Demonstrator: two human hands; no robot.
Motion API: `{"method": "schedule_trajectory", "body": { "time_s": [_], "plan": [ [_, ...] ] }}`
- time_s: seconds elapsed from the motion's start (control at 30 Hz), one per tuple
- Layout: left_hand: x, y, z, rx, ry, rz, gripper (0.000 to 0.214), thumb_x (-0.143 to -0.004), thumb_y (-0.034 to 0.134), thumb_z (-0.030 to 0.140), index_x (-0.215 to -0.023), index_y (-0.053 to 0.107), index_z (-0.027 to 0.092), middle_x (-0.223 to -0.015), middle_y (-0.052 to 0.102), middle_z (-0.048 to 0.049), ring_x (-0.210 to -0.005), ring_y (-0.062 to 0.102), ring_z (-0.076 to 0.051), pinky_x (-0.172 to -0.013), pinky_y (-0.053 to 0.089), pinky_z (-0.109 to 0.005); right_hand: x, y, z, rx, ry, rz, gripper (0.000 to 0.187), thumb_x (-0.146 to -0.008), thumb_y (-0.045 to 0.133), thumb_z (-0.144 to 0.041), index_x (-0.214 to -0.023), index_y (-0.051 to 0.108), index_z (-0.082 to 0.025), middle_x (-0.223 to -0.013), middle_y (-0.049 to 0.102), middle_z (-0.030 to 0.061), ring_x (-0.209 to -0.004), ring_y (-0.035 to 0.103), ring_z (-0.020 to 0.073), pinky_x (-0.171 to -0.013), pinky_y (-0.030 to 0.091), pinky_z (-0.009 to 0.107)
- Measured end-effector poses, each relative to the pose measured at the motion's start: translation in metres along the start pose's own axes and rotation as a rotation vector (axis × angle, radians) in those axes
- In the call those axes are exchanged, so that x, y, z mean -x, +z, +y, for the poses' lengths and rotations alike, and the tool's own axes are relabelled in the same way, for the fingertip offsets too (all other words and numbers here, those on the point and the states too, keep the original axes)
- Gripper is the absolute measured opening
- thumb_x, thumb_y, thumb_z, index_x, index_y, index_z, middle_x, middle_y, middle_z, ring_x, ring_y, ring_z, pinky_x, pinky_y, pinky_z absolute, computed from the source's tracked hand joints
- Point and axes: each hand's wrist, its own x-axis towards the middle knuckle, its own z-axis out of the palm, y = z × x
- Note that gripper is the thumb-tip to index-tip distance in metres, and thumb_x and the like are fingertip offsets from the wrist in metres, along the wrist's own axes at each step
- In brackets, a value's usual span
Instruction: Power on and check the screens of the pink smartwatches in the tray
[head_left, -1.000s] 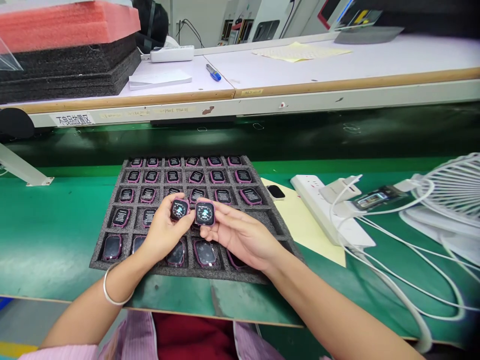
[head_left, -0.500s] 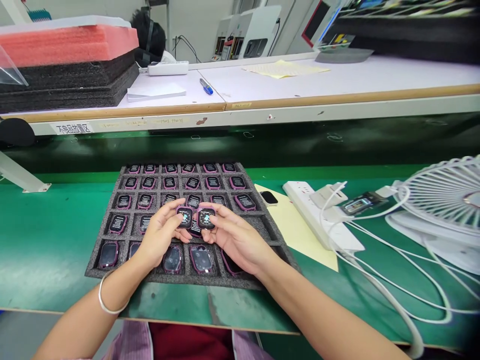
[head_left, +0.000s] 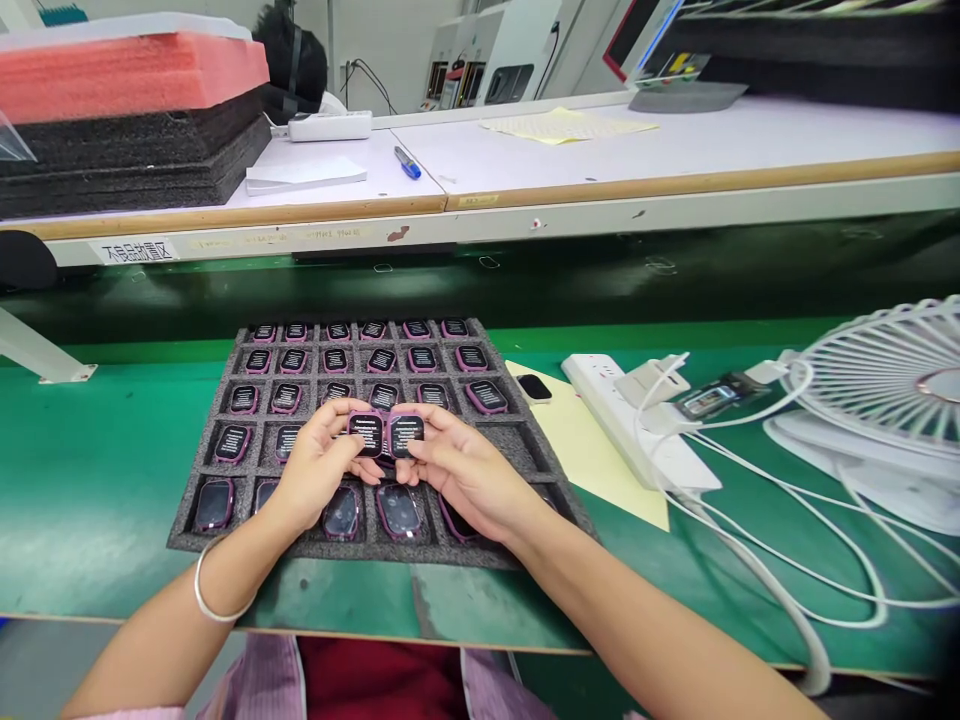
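Note:
My left hand [head_left: 324, 462] pinches a smartwatch [head_left: 367, 432] with a purple case, thumb on the lower part of its screen. Beside it, my right hand [head_left: 469, 468] grips a second purple smartwatch [head_left: 406, 432] in the same way. Both screens face me and show white lines of text on black, too small to read. The two watches are held side by side above a dark grey foam tray [head_left: 259, 545]. Several more purple watch bodies lie in its compartments; many show text, while those in the front row [head_left: 343, 513] have dark screens. My hands hide some compartments.
Right of the tray, a pale watch [head_left: 535, 388] lies on yellow paper [head_left: 600, 460]. Beyond are a white power strip [head_left: 637, 430], loose cables and a white fan [head_left: 885, 400]. Foam sheets [head_left: 135, 150] and a blue pen [head_left: 407, 163] rest on the shelf. A person's head [head_left: 289, 60] shows behind.
Both held watches' screens have switched from a coloured round dial picture to white text on black. My hands keep their grip; the whole view has shifted slightly.

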Motion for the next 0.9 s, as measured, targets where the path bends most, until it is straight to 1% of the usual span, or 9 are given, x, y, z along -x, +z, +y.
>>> {"method": "schedule_trajectory", "body": {
  "time_s": [0.13,0.23,0.43,0.6,0.77,0.9],
  "plan": [
    [-0.0001,0.0002,0.0005,-0.008,0.002,-0.007,0.042,-0.068,0.065,0.03,-0.107,0.054,0.017,-0.093,0.067,-0.0001,-0.052,0.066,-0.011,-0.053,0.058,-0.024,-0.0006,-0.0005,0.001,0.009,0.003,0.005,0.045,-0.078,0.081,-0.035,-0.115,0.06,-0.019,-0.072,0.064,-0.002,-0.064,0.062,0.0147,-0.065,0.045,0.028],
    [0.0002,-0.0003,0.0002,-0.01,0.006,-0.006,0.041,-0.069,0.065,0.028,-0.106,0.054,0.018,-0.094,0.067,-0.0003,-0.051,0.066,-0.01,-0.052,0.057,-0.023,-0.0008,-0.0009,0.0015,0.017,-0.005,0.013,0.044,-0.078,0.082,-0.036,-0.113,0.06,-0.02,-0.075,0.063,-0.0018,-0.063,0.062,0.0145,-0.064,0.045,0.029],
    [0.0,-0.0003,-0.0018,-0.029,0.016,-0.004,0.04,-0.07,0.068,0.028,-0.106,0.055,0.018,-0.095,0.066,-0.0009,-0.051,0.066,-0.01,-0.053,0.058,-0.023,0.0005,-0.0005,0.0012,0.019,-0.014,0.011,0.042,-0.076,0.08,-0.027,-0.113,0.061,-0.021,-0.082,0.064,-0.0015,-0.063,0.061,0.013,-0.064,0.046,0.028],
    [-0.0002,0.0005,-0.002,-0.035,0.017,0.007,0.04,-0.069,0.069,0.028,-0.104,0.055,0.017,-0.098,0.065,-0.0008,-0.049,0.065,-0.009,-0.051,0.057,-0.023,0.0006,0.0,0.001,0.018,-0.008,0.012,0.042,-0.075,0.079,-0.025,-0.113,0.061,-0.02,-0.083,0.064,-0.0016,-0.063,0.061,0.0121,-0.064,0.045,0.027],
    [0.0007,0.0004,-0.0004,-0.02,0.011,-0.012,0.038,-0.068,0.064,0.025,-0.104,0.055,0.017,-0.09,0.065,0.0004,-0.051,0.066,-0.01,-0.053,0.058,-0.024,0.0006,0.0003,-0.0003,0.042,-0.013,0.011,0.043,-0.074,0.076,-0.022,-0.114,0.059,-0.021,-0.085,0.064,-0.0007,-0.064,0.06,0.013,-0.064,0.045,0.028],
    [0.0001,-0.0001,-0.0013,-0.016,0.017,-0.012,0.04,-0.064,0.062,0.02,-0.104,0.055,0.017,-0.094,0.066,-0.0004,-0.053,0.067,-0.011,-0.055,0.058,-0.024,0.0018,0.001,-0.0007,0.061,-0.023,0.01,0.05,-0.072,0.076,-0.018,-0.118,0.057,-0.023,-0.087,0.064,-0.0007,-0.064,0.06,0.013,-0.063,0.044,0.028]
  ]
}}
